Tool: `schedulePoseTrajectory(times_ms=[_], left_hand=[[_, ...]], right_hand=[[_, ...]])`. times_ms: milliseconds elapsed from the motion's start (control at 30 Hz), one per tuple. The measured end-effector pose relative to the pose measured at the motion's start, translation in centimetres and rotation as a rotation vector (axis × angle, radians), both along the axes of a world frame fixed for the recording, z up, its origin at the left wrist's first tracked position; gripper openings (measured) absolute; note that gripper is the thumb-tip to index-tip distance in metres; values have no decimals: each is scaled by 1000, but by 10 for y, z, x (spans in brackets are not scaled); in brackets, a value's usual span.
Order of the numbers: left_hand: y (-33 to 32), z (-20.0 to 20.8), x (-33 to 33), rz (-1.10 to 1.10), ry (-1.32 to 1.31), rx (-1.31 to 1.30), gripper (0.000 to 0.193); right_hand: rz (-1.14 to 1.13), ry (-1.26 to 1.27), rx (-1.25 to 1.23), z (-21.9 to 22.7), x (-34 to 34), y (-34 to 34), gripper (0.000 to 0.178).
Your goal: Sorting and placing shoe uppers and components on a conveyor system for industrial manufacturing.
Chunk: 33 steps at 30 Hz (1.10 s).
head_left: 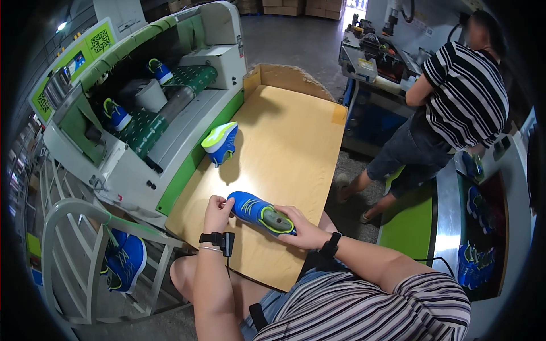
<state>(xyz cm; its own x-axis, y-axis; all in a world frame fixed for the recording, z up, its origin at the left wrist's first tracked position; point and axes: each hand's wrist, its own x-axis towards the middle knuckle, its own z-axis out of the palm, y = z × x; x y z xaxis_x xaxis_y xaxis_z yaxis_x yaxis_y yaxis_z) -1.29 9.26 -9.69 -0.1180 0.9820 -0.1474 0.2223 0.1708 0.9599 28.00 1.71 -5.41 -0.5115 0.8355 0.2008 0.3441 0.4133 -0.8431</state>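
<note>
A blue sneaker (247, 208) with lime-green trim and yellow-green laces lies across the wooden board in front of me, toe to the left. A grey-green shoe last (277, 220) fills its opening. My right hand (301, 228) is wrapped around the heel. At the toe, my left hand (218, 212) is closed, its fingertips pinched together against the shoe's edge; what they pinch, if anything, is too small to make out. Farther off on the board, a second blue sneaker (224, 145) rests on its side, showing a white and lime sole.
On the left stands a machine with a green conveyor belt (193, 78), carrying two blue sneakers and a white container (152, 95). A metal rack (79, 267) holds another sneaker (126, 258). To the right, a person in a striped shirt (466, 94) stands beside shelves of blue shoes (475, 264).
</note>
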Motion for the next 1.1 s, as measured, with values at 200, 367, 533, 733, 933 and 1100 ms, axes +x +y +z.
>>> schedulePoseTrajectory(times_ms=[200, 367, 533, 733, 933, 1100], left_hand=[[-1, 5, 3, -2, -9, -6, 33], [-3, 8, 3, 7, -25, -5, 33], [-4, 16, 2, -9, -5, -46, 36], [-3, 7, -3, -34, 98, -15, 38], [0, 27, -4, -121, 147, -89, 42], [-4, 31, -7, -109, 248, -44, 40]], right_hand=[[78, -60, -92, 10, 7, 5, 78], [187, 87, -724, 47, 22, 47, 63], [173, -305, -73, 73, -10, 103, 39], [313, -392, 410, 95, -115, 183, 50], [82, -489, 484, 72, -175, 267, 62], [-102, -602, 629, 67, -137, 241, 33]])
